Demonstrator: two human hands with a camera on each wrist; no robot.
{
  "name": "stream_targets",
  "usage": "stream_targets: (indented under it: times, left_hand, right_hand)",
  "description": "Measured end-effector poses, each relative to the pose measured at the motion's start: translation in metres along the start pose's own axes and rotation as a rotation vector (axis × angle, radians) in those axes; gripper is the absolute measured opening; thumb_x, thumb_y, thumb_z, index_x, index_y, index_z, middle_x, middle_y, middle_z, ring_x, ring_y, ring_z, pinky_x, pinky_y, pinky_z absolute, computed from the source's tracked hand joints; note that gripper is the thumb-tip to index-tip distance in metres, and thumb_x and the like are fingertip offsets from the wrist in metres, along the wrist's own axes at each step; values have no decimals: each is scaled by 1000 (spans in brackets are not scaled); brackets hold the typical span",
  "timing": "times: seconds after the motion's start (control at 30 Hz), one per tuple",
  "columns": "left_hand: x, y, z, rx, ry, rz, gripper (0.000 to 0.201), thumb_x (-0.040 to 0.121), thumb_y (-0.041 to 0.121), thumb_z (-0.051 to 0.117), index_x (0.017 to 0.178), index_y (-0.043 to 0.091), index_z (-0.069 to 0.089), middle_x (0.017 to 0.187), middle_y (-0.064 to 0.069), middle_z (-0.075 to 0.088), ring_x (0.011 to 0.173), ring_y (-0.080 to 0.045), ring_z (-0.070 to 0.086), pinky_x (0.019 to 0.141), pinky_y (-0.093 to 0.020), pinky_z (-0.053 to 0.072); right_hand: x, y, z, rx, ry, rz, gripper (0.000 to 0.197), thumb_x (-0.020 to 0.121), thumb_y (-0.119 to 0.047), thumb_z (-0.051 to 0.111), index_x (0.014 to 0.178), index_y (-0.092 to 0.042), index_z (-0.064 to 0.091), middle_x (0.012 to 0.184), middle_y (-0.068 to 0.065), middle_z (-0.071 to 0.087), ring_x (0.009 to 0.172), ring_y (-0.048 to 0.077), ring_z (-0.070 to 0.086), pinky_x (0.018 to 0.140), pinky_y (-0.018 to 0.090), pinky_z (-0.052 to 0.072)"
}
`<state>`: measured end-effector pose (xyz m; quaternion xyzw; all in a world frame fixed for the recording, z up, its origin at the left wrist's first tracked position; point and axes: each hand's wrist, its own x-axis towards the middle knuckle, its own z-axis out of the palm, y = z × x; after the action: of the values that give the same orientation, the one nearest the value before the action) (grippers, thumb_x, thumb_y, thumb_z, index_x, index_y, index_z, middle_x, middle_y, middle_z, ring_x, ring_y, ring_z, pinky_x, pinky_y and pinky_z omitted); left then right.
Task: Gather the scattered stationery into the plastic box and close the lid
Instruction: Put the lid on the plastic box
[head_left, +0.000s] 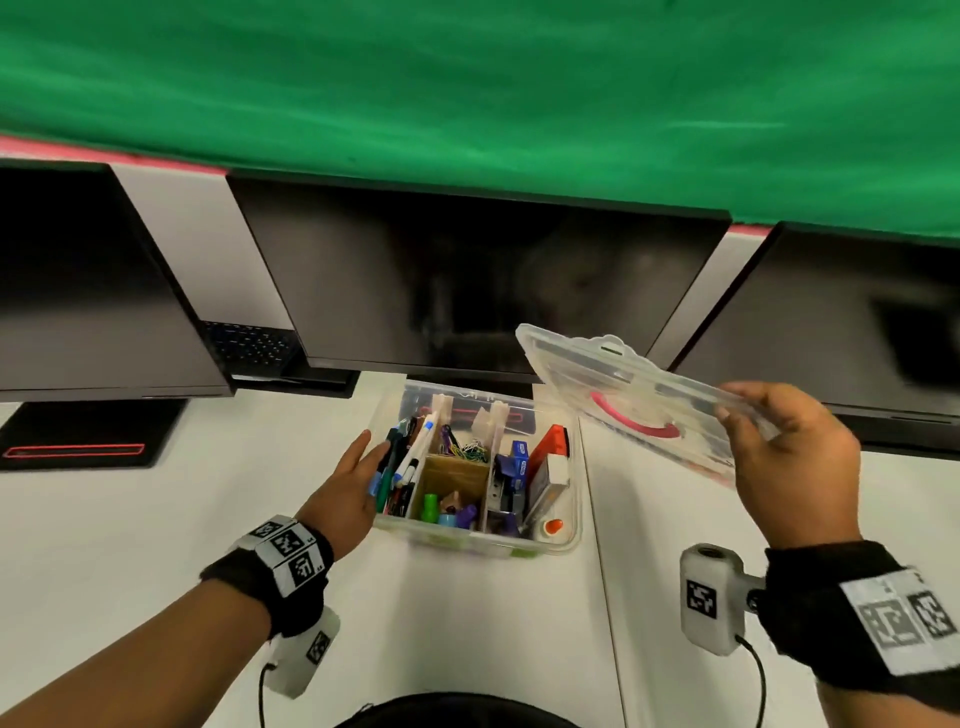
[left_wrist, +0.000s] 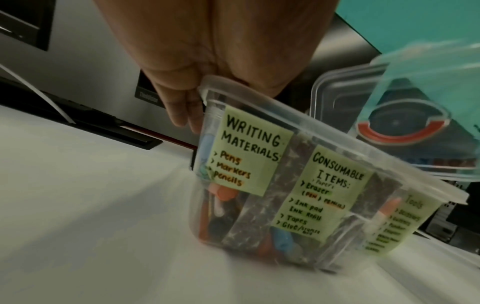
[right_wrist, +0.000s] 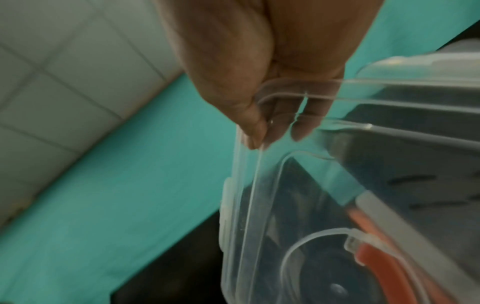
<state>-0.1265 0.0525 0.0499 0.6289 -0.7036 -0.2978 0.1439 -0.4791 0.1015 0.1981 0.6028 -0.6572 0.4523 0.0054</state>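
**Lid held up beside the filled box, ready to come across**

The plastic box (head_left: 563, 540) sits on the white tabletop (head_left: 156, 519) in the lower centre of the head view, its compartments filled with pens, clips and other stationery; no loose items show on the tabletop around it. The left hand (head_left: 347, 493) lies with straight fingers against the box's left wall, steadying it without curling round it.

The right hand (head_left: 795, 467) grips the clear lid (head_left: 623, 395) at its right edge, thumb on top and fingers beneath, as the right wrist view shows. The lid hangs in the air to the upper right of the box, tilted, its long axis running from upper left to lower right of the frame, its left end near the box's far right corner.

The gathering looks done. Closing likely means carrying the lid left and down, levelling it and squaring it to the rim; the right hand alone has it.
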Motion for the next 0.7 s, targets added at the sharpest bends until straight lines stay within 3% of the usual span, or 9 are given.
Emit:
stream_targets:
  times: [0.1,0.17,0.27,0.33,0.4,0.47,0.57,0.63,0.7]
  left_hand:
    - [-5,0,-8,-9,-8,-27,71,89,-4,46,148,22,15,158,-2,8,137,-26,38,105,-32,44]
    - [-7,1,-15,-60,14,-67,71,89,1,49,148,23,16,155,-4,21,135,-24,39,108,-36,41]
    - [-4,8,-30,-200,162,-103,65,91,17,56,147,22,22,145,-5,40,132,-22,42,109,-35,36]
    - [-2,20,-44,-377,229,-94,62,92,26,55,146,22,25,137,1,45,129,-17,43,107,-32,34]
    - [0,33,-55,-558,232,-78,55,93,26,53,142,25,30,124,5,50,114,-13,53,101,-30,38]
    - [3,37,-60,-700,183,-82,46,93,21,53,136,26,37,108,4,60,90,-14,63,87,-31,49]
    - [7,33,-59,-882,125,-180,31,94,11,52,124,17,44,87,-5,62,63,-12,60,64,-25,52]
    - [9,28,-55,-989,167,-263,21,95,9,49,114,15,44,80,-7,58,59,-12,57,58,-22,50]
    - [11,21,-48,-1096,229,-356,15,95,9,49,107,16,42,74,-6,54,58,-13,55,55,-20,48]
  right_hand:
    - [12,-22,-2,285,77,0,17,83,-13,66,86,-29,64,77,-18,64,75,-4,58,71,1,44]
    - [20,-26,6,456,72,44,22,83,-14,68,80,-35,61,74,-20,65,71,-1,59,67,8,49]
    - [23,-18,33,644,-58,235,12,86,-6,62,83,-18,64,63,-9,64,54,3,57,57,15,52]
    - [19,-9,56,747,-171,386,8,88,-3,58,87,-8,64,63,-2,61,50,4,53,53,18,52]
    - [17,-1,75,808,-250,493,10,89,-3,57,85,-9,64,62,-1,60,48,5,52,51,16,50]
    - [17,4,93,814,-285,562,9,89,-5,58,83,-10,63,56,-4,60,47,6,51,50,16,49]
    - [17,15,114,703,-289,574,11,88,-15,62,81,-6,64,60,5,61,56,16,54,62,28,52]
    - [14,24,124,599,-359,597,16,86,-20,64,84,-4,64,71,11,62,69,24,56,74,39,50]
    - [8,32,129,566,-484,705,19,85,-17,65,98,-3,63,81,13,63,77,26,57,74,39,49]
